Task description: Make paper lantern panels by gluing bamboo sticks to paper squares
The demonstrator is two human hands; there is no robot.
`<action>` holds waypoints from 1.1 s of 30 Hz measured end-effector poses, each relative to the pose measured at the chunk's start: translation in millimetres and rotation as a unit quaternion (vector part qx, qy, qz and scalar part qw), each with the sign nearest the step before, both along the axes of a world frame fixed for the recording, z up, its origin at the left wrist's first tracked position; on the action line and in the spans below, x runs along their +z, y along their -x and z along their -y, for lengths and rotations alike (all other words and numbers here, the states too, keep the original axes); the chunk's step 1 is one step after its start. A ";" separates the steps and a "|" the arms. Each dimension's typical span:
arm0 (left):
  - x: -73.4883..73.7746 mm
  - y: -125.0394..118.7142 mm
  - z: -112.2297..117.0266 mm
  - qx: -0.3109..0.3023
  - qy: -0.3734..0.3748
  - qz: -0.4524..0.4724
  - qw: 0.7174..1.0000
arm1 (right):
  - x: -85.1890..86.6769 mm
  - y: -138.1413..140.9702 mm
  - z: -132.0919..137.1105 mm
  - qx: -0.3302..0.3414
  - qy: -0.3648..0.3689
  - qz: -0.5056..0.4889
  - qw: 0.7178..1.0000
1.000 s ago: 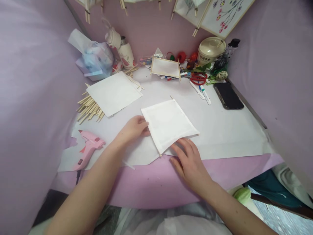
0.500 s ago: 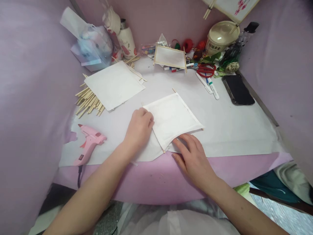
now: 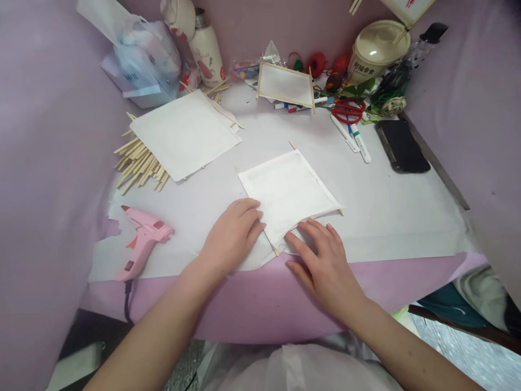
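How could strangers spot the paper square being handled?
On the white table cover, near its front edge, lies a paper square with stick ends at its corners. Unlike the sheet over loose sticks or the framed panel farther back, it sits between the left hand and right hand.

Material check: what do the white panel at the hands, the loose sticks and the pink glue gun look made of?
White panel: matte paper or thin cloth, can't tell which; its dull surface shows no gloss.
Loose sticks: probably bare wood or bamboo, going by their pale tan, unpainted look.
Pink glue gun: likely moulded plastic, its body smooth-looking and evenly coloured.
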State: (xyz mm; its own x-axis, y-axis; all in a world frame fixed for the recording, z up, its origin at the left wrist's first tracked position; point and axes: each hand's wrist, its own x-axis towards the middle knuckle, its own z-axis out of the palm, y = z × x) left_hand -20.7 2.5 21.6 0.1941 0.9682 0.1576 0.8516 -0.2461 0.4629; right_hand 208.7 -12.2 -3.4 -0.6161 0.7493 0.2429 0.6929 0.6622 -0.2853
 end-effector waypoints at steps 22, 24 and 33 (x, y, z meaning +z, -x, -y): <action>-2.0 -7.0 11.8 -0.008 0.017 -0.028 0.999 | 4.8 23.9 0.2 -0.067 0.006 0.041 0.997; -9.1 -12.8 12.1 0.008 -0.005 -0.032 0.999 | 5.0 24.0 -0.5 -0.064 0.008 0.043 0.997; -14.6 -22.3 14.3 0.045 -0.034 -0.060 0.997 | 5.6 26.4 -5.7 -0.060 0.016 0.036 0.997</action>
State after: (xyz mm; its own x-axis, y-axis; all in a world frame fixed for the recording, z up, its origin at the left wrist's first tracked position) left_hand 1.6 -11.8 6.9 0.1276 0.9707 0.2037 0.9198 -0.1926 0.3418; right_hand 182.3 -6.5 2.1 -0.5370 0.8249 0.1762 0.7860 0.5652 -0.2505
